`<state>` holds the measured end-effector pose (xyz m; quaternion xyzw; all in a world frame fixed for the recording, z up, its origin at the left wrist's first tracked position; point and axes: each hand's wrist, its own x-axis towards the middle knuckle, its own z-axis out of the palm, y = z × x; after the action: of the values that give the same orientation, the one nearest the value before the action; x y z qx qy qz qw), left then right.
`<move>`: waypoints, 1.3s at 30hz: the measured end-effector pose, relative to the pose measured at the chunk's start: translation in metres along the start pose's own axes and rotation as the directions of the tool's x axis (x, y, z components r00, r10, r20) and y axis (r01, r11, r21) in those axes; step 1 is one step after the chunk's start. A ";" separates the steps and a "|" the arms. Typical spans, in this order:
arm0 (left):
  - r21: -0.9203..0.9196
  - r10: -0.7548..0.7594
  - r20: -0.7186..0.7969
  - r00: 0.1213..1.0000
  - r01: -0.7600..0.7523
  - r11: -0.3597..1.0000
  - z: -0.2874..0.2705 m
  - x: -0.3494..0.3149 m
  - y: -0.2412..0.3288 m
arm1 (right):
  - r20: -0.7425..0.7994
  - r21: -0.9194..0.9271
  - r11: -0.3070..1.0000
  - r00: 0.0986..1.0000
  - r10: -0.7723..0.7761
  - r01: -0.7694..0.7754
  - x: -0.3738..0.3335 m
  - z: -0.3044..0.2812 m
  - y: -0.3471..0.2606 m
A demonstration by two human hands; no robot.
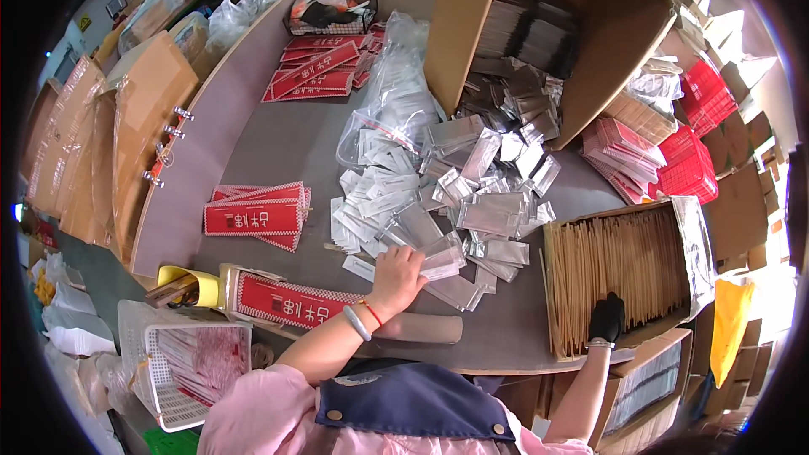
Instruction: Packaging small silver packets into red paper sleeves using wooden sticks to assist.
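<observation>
My bare left hand point(399, 282) is at the near edge of a heap of flat silver packets. Its fingers are curled down onto a silver packet point(442, 259) and seem to grip it by its left end. White paper packets point(379, 194) lie in the same heap, beyond that hand. My right hand point(607, 318), in a black glove, is down on the thin wooden sticks point(619, 265), which look like chopsticks and are packed upright in an open carton point(556, 286). The dark glove hides how its fingers are set.
Red printed paper sleeves point(257, 215) lie at the left, others in a tray point(295, 299) at the near edge. A tall open carton point(459, 17) spills silver packets. A clear plastic bag point(396, 84) lies beside it. A white basket point(139, 329) stands low on the left.
</observation>
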<state>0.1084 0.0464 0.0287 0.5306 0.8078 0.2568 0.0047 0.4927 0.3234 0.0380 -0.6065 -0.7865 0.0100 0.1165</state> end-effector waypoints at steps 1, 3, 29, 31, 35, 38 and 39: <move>-0.001 0.034 -0.019 0.999 -0.034 0.999 -0.001 0.001 0.000 | 0.000 0.001 1.000 1.000 0.004 -0.004 -0.001 0.002 -0.001; 0.000 0.068 -0.037 0.997 -0.068 0.998 -0.003 0.002 0.000 | -0.050 0.012 0.996 0.995 0.092 -0.091 -0.001 0.006 -0.001; -0.113 0.137 0.242 0.961 -0.113 0.987 -0.064 -0.091 -0.013 | 0.179 0.588 0.653 0.711 -0.680 0.476 -0.143 0.032 -0.202; -0.143 0.146 0.248 0.958 -0.113 0.983 -0.055 -0.086 -0.006 | 0.230 0.728 0.634 0.779 -0.584 0.260 -0.166 0.048 -0.217; -0.207 0.146 0.276 0.950 -0.089 0.974 -0.054 -0.077 -0.006 | 0.352 0.900 0.436 0.610 -0.710 -0.011 -0.182 0.019 -0.271; -0.121 0.252 0.325 0.911 -0.224 0.967 -0.053 -0.073 -0.009 | 0.121 0.704 0.512 0.627 -0.769 0.492 -0.153 -0.002 -0.258; -0.092 0.312 0.362 0.879 -0.299 0.950 -0.054 -0.072 -0.008 | 0.129 0.571 0.498 0.528 -0.840 0.653 -0.147 -0.009 -0.261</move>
<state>0.1175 -0.0404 0.0529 0.6901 0.6939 0.1625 0.1259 0.2812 0.1131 0.0629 -0.1331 -0.9519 0.2619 0.0875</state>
